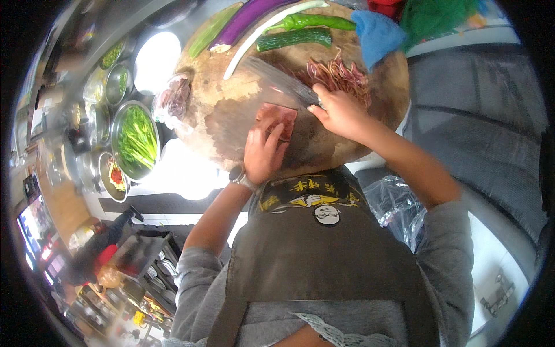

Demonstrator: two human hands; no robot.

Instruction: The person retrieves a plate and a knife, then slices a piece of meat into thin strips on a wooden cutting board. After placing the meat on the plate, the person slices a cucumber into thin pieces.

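My right hand [344,112] grips the handle of a cleaver [288,82], whose blurred blade points up and left over the round wooden chopping block [230,147]. Beneath my left hand [265,149], a flat reddish slab of meat [286,119] lies on the block, with my fingers bent over its left part. The blade is apart from this slab, on its far side. Beside my right hand sits a heap of thin reddish-brown strips [338,73]. A dark wet patch spreads across the wood around the meat.
An eggplant [243,21], a white stalk [260,37], a green pepper [312,21] and a cucumber piece [295,40] lie along the block's far side. A blue cloth [377,37] overhangs its right edge. Plastic-wrapped meat [175,95] and a bowl of greens [136,139] are left. A person [95,251] is behind.
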